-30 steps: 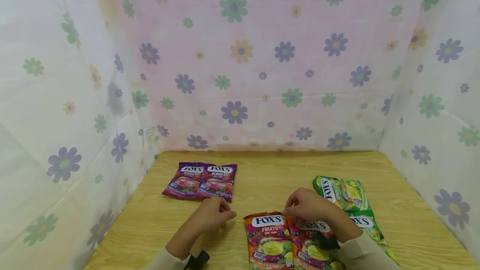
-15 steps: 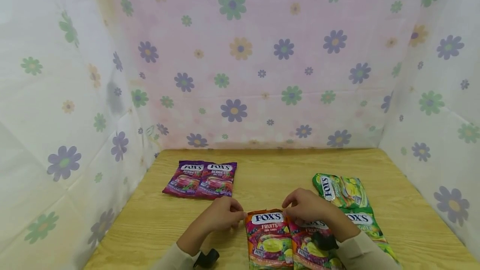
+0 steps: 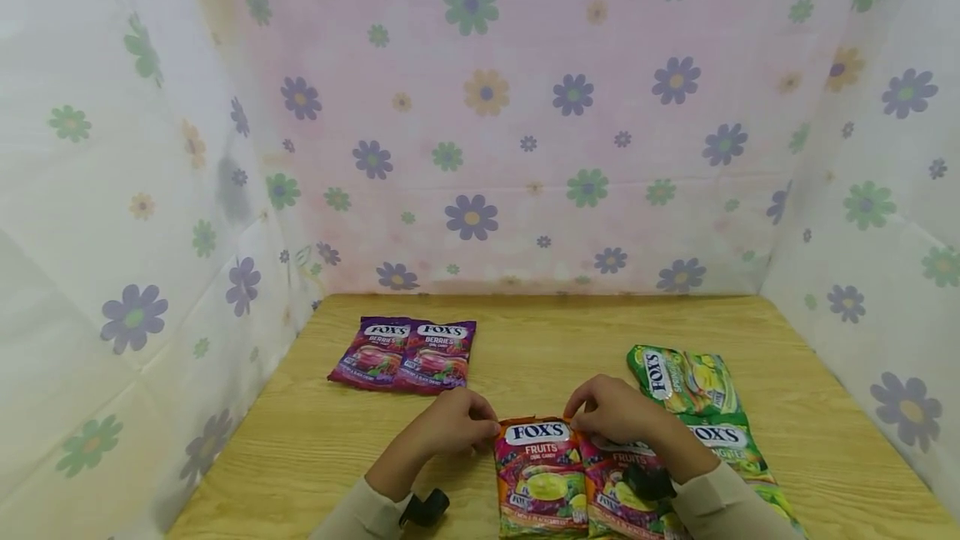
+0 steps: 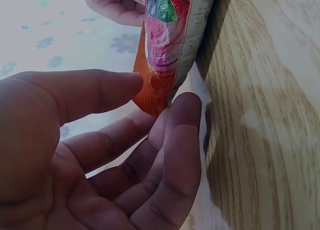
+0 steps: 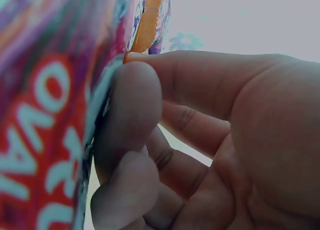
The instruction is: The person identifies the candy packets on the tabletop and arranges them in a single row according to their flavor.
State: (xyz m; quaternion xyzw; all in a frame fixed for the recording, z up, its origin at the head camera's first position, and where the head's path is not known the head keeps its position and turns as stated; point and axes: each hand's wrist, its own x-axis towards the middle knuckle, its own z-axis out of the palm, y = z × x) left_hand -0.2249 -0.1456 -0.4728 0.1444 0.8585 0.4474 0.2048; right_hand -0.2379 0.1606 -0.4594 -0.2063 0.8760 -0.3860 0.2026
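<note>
Two red-and-orange Fruits candy bags lie side by side at the table's front: a left bag (image 3: pixel 543 482) and a right bag (image 3: pixel 618 494), the latter partly covered by my right hand. My left hand (image 3: pixel 453 423) pinches the left bag's upper left corner; in the left wrist view the thumb (image 4: pixel 115 90) lies on the orange crimped edge (image 4: pixel 147 93), with fingers on its other side. My right hand (image 3: pixel 615 419) pinches a bag's top edge where the two bags meet. In the right wrist view its thumb and index finger (image 5: pixel 132 100) meet at the edge beside large lettering.
Two purple Berries candy bags (image 3: pixel 435 357) lie overlapping at the back left. Green candy bags (image 3: pixel 708 382) lie on the right, close to my right forearm. The wooden table (image 3: pixel 540 332) is enclosed by flowered cloth walls (image 3: pixel 517 132).
My left hand has moved right, from beside the left Fruits bag to its upper left corner, and now pinches it. The right hand has stayed at the top edge.
</note>
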